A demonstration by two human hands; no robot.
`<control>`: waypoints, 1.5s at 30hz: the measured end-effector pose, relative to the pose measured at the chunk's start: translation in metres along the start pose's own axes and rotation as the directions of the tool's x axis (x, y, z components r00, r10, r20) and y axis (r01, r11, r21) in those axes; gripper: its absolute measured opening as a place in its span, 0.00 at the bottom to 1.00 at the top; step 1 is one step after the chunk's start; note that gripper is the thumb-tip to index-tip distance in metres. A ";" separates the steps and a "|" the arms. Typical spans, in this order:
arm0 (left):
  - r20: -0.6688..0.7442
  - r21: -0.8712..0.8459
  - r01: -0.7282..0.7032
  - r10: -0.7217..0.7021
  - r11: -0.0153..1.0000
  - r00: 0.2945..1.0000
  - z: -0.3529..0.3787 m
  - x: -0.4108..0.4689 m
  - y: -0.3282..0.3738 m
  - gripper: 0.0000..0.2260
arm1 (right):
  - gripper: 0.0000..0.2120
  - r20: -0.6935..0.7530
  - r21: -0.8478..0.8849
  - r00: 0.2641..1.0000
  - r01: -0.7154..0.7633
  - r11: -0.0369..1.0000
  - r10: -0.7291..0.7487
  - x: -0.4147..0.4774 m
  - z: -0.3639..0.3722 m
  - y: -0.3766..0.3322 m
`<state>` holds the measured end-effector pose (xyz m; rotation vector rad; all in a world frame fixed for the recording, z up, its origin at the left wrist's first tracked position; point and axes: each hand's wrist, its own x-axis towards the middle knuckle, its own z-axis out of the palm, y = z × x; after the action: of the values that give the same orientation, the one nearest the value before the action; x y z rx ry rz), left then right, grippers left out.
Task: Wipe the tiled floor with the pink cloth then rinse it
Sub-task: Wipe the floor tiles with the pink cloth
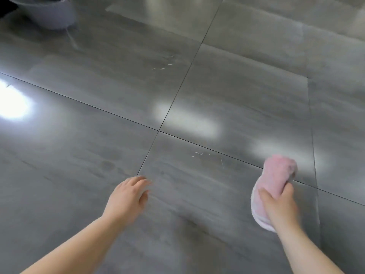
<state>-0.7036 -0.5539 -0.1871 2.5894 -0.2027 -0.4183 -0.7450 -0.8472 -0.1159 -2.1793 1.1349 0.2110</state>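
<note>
The pink cloth [273,179] lies bunched on the grey tiled floor [98,147] at the lower right. My right hand [280,206] presses down on its near half, fingers curled over the fabric. My left hand [128,196] rests flat on the floor at lower centre, fingers spread, holding nothing. Wet sheen and streaks show on the tiles around the cloth. A few pale threads or hairs [201,154] lie on the tile between my hands, and more [164,66] lie farther away.
A grey bucket [49,14] stands at the far upper left, cut off by the frame edge. Dark grout lines cross the floor. Bright light reflections glare at the left edge and in the middle.
</note>
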 end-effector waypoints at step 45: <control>0.396 0.509 0.266 -0.498 0.818 0.772 0.027 0.013 -0.072 0.42 | 0.29 0.052 -0.377 0.980 0.198 0.905 -0.193 0.078 0.180 -0.052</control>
<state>-0.6960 -0.5071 -0.2491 2.8836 0.0947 -1.3773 -0.6293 -0.7659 -0.2617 -2.6125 0.9150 0.3843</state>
